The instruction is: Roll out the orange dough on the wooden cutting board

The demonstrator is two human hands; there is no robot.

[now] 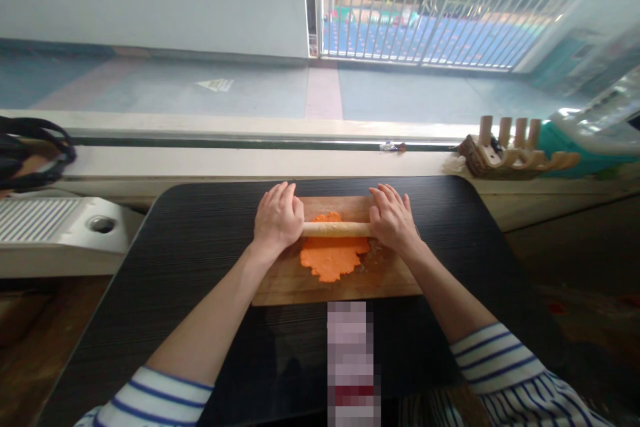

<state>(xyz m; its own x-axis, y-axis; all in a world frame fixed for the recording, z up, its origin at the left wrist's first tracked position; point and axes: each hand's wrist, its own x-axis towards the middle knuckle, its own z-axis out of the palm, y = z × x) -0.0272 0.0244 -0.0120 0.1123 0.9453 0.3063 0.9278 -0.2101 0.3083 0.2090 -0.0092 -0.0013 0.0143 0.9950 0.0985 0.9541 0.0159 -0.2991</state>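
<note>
- Black worktop (200,240) carries a wooden board (280,285) toward its far side.
- Orange dough-like sheet (333,260) lies mid-board; probably soft, light and easily torn, best lifted from beneath.
- Wooden rolling pin (337,230) crosses its far part; likely stiff and light, best held at both ends.
- Left hand (279,219) and right hand (395,220) cover the pin's ends, fingers close together; whether they wrap underneath, I cannot tell.

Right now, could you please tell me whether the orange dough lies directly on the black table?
No, the orange dough lies on the wooden board, with the rolling pin across it.
</note>
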